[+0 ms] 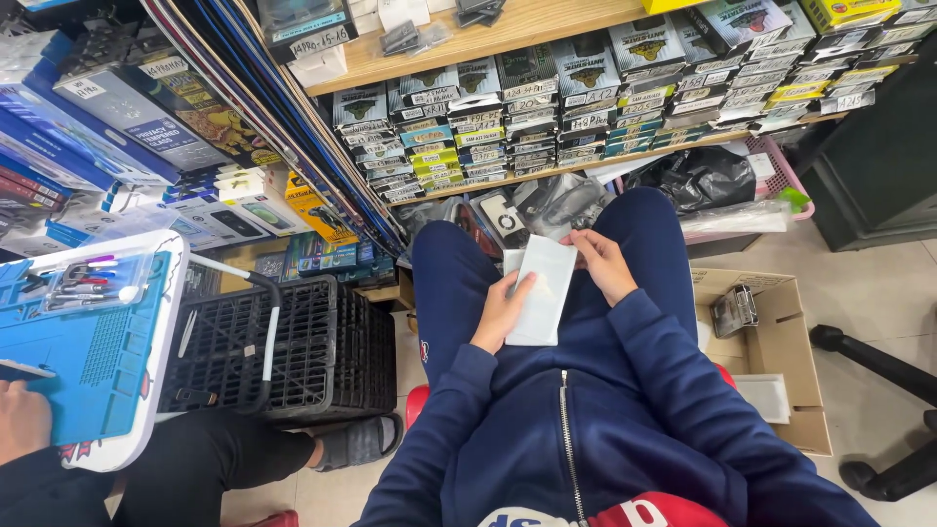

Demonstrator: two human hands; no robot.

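At the far left, another person's hand (pixel 21 420) rests on a blue work mat (pixel 83 361) that carries a clear tray of small tools (pixel 93 278), kept within easy reach. Next to it stands a black plastic crate (pixel 293 342) on the floor. In the middle, the person wearing the camera sits in a dark blue zip jacket with both hands over the lap. The left hand (pixel 503 312) lies against a flat white packet (pixel 540 290), fingers (pixel 522 285) pressed together along its left edge to steady it. The right hand (pixel 603 263) meets the packet's upper right corner, fingers curled and pinching there, as if to open or peel it. Behind, wooden shelves (pixel 508 29) hold rows of small stacked boxes (pixel 586 107). To the right, an open cardboard box (pixel 781 342) sits on the tiled floor.
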